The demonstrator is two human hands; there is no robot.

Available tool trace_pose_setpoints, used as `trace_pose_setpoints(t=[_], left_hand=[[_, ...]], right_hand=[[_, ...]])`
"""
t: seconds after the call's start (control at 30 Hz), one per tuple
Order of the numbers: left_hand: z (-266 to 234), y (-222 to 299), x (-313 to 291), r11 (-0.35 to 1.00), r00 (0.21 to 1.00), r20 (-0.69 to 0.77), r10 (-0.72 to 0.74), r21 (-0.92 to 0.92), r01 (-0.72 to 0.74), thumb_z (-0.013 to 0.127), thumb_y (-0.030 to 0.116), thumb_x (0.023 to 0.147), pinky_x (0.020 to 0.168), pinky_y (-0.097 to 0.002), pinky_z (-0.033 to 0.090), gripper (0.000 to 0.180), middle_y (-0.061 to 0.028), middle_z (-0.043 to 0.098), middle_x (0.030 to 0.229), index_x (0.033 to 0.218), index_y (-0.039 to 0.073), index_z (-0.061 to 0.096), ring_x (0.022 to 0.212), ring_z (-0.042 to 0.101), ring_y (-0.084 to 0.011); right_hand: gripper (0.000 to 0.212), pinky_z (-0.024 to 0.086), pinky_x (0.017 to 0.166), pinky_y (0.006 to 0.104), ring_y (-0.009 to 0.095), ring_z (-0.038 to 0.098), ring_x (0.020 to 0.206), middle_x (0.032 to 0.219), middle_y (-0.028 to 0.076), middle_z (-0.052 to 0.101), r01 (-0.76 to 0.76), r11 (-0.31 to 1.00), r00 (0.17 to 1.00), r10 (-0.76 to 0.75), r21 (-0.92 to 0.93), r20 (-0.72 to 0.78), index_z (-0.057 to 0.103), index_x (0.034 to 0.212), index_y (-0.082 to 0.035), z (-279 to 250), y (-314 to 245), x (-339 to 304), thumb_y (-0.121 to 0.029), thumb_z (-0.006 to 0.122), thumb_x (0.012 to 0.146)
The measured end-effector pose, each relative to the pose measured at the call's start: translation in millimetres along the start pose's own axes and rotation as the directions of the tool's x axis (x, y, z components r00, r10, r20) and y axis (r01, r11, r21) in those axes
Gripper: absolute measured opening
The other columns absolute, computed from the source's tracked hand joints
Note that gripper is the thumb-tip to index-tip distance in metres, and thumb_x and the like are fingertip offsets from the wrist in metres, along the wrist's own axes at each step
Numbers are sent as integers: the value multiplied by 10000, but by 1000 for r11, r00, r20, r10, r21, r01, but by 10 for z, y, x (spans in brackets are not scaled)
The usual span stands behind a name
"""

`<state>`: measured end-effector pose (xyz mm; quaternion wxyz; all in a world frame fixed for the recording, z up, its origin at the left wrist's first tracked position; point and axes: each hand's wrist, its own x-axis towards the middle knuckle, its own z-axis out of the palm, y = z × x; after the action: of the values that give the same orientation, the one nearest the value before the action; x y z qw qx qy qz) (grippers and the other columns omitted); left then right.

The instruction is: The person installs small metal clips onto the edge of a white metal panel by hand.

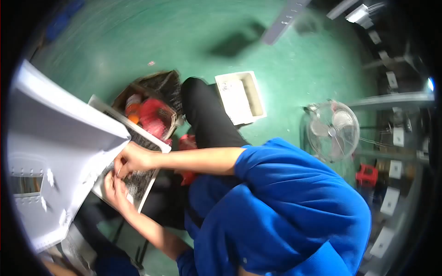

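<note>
My right hand (130,160) reaches in at the lower edge of a large white sheet-like housing (78,133), its fingers bent into a pinch. Just below it is my left hand (117,191), also with fingers closed, its tips almost meeting those of the right. Whatever small thing lies between the fingertips is too blurred to name. Under both hands is a dark speckled surface (143,180) with a pale border. The white housing has a rectangular cutout and small white tabs on its face.
A box (175,87) with red plastic bags (154,117) and an orange-and-white bottle (133,105) stands beyond my right forearm. A cream bin (258,99), a floor fan (332,132) and a red stool (366,174) stand on the green floor. Another person's arm (57,269) shows at lower left.
</note>
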<state>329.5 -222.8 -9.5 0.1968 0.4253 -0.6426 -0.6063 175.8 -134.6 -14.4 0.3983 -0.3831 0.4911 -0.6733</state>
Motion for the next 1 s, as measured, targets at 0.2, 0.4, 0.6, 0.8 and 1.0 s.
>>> trace_pose_setpoints(t=[0.2,0.4,0.6,0.8,1.0], left_hand=[[-45,-13,381,699,986,160,-43,-701,144,435,206,952,457,-176,252,254,-8,376,687,805,7,494,535,307,-64],[-1340,-114,688,421,918,228,326,-904,75,385,23,919,487,-181,281,45,-28,391,748,923,-12,415,546,315,-72],[-939,244,488,617,927,-374,16,-726,-303,301,203,876,518,-220,366,472,-92,435,831,1302,1,327,680,411,-166],[-470,490,574,376,967,21,252,-923,-78,469,89,847,427,-235,235,458,-47,366,712,1259,-73,350,540,298,-114],[-348,652,828,441,967,5,255,-890,-112,495,200,889,395,-220,212,225,-6,367,668,735,67,401,492,285,-88]], right_hand=[[64,497,506,259,139,633,560,623,80,634,-38,999,998,38,-6,-59,619,689,37,-270,27,-197,77,659,659],[73,465,546,305,168,607,579,614,80,607,63,992,997,-58,-106,55,598,678,2,14,-21,-273,20,651,630],[67,447,565,351,292,566,581,632,159,552,169,943,986,-157,-286,65,567,691,-18,-59,-319,-297,-73,602,678],[105,501,661,294,192,639,740,771,98,636,97,923,995,-85,-372,48,620,807,13,-200,-729,-13,11,677,719],[99,481,619,227,78,589,674,725,48,628,116,942,989,-139,-316,-50,622,822,29,-152,-863,375,-27,681,766]])
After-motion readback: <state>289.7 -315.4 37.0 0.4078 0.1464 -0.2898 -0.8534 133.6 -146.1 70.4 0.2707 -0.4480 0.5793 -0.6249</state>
